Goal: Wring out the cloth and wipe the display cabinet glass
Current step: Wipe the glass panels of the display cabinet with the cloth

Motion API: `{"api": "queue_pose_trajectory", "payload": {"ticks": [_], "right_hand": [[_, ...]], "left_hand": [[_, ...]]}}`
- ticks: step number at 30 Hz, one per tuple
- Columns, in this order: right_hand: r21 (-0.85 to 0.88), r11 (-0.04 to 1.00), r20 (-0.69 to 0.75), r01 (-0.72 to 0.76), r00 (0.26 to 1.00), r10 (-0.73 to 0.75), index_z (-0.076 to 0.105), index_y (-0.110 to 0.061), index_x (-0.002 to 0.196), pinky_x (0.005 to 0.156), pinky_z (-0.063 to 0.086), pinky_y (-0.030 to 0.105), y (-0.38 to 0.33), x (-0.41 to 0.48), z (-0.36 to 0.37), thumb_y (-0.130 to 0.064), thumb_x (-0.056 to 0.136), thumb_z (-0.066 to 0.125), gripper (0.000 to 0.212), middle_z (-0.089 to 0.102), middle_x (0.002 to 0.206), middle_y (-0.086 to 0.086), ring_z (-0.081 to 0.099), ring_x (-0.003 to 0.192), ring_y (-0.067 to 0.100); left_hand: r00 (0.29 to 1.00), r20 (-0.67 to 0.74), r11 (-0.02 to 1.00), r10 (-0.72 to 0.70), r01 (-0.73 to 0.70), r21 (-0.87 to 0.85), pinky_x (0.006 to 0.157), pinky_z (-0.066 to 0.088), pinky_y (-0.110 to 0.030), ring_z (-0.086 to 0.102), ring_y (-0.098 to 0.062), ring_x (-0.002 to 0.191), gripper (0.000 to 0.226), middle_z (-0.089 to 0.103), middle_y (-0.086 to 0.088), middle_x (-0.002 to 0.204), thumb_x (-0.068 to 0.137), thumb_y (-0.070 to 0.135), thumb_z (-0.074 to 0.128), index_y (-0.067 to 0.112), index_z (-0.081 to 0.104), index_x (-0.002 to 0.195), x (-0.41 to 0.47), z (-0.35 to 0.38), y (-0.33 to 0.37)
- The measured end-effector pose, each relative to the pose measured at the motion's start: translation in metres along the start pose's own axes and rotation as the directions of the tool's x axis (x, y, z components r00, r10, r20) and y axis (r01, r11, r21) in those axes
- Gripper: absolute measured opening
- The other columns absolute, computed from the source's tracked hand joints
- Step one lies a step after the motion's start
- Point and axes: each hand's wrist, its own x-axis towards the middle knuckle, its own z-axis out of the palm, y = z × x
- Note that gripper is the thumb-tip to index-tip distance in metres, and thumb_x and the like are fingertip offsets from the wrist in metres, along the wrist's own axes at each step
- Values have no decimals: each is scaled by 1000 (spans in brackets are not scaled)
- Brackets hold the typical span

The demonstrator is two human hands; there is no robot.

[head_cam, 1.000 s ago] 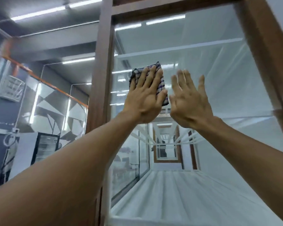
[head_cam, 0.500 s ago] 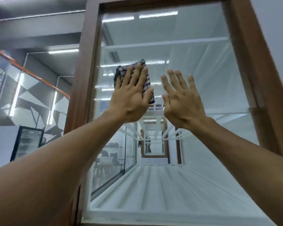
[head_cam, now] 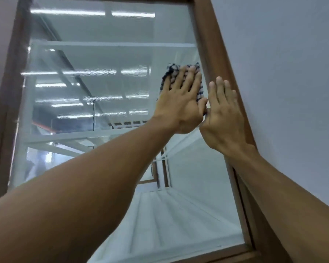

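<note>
A dark checked cloth point(head_cam: 171, 70) lies flat against the display cabinet glass point(head_cam: 106, 88), near the pane's upper right edge. My left hand point(head_cam: 180, 103) presses it onto the glass with straight, spread fingers. My right hand point(head_cam: 223, 116) is right beside it, fingers straight, flat against the glass and the brown wooden frame point(head_cam: 217, 59). The two hands touch at the thumbs. Most of the cloth is hidden under my left hand.
The wooden frame runs round the pane, with its left post point(head_cam: 8, 92) and bottom rail point(head_cam: 226, 253) in view. A plain pale wall point(head_cam: 283, 73) lies to the right of the cabinet. White shelves point(head_cam: 110, 44) show through the glass, with ceiling lights reflected.
Both hands and the cloth have slid rightwards across the glass, from near the left post to the right frame edge. The view has turned right as well.
</note>
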Motion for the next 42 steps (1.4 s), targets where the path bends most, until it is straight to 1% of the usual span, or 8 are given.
{"api": "queue_pose_trajectory", "payload": {"ticks": [4,7,10,14,18,28,36,42], "right_hand": [[263,962,-99,-74,990,103,29,-4,157,130,9,35,15,-11,-7,-16,100,28,59,25,167,11,16,157,21],[405,907,-97,-119,980,172,36,-4,155,124,6,17,16,-17,-14,-15,91,27,65,32,164,10,21,155,19],[255,962,-18,-93,995,101,28,-5,158,127,-1,27,12,-19,-14,-23,94,28,67,20,168,11,9,158,19],[-74,994,54,76,996,-72,23,-6,159,128,-5,47,-7,-29,-4,-32,100,22,65,14,170,13,1,159,23],[40,989,172,140,974,-145,9,-8,161,128,-9,49,-57,-28,12,-34,100,17,67,3,171,9,-6,158,19],[81,945,177,316,929,-326,5,-14,162,125,-6,60,-177,-29,51,-38,100,8,67,-2,171,9,-8,158,24],[86,931,211,356,906,-366,5,-18,162,126,-8,55,-172,-39,51,-35,102,17,64,-5,171,5,-10,158,22],[70,935,198,347,914,-354,11,-20,163,127,-4,55,-131,-39,37,-42,98,9,68,1,171,7,-5,158,23]], "left_hand": [[999,25,999,45,-45,-5,128,-15,-47,-20,-24,158,69,-15,-7,173,109,48,11,12,-8,165,2,9,26],[992,41,993,117,-116,-16,128,-14,-49,-22,-24,158,70,-17,-8,172,108,49,9,11,-11,164,-19,14,29],[975,67,977,213,-212,-23,128,-14,-48,-23,-20,157,68,-17,-5,172,108,47,10,16,-12,164,-50,13,21],[987,57,989,148,-147,-16,128,-12,-47,-22,-17,158,68,-16,-1,173,109,51,12,19,-10,165,-77,3,-16],[999,24,999,33,-33,2,128,-15,-44,-21,-16,158,71,-15,1,173,105,55,7,21,-8,165,-101,-9,-65],[974,-58,975,-220,221,-2,125,-22,-35,-21,-11,157,75,-13,4,173,100,58,6,24,-4,166,-166,-35,-169],[914,-114,921,-390,388,-43,129,-11,-43,-20,-11,158,72,-13,3,174,102,56,10,24,-6,165,-221,-35,-189],[989,-35,990,-143,143,-21,129,-7,-49,-20,-16,158,73,-14,1,173,103,55,11,20,-4,165,-187,-17,-125]]}}
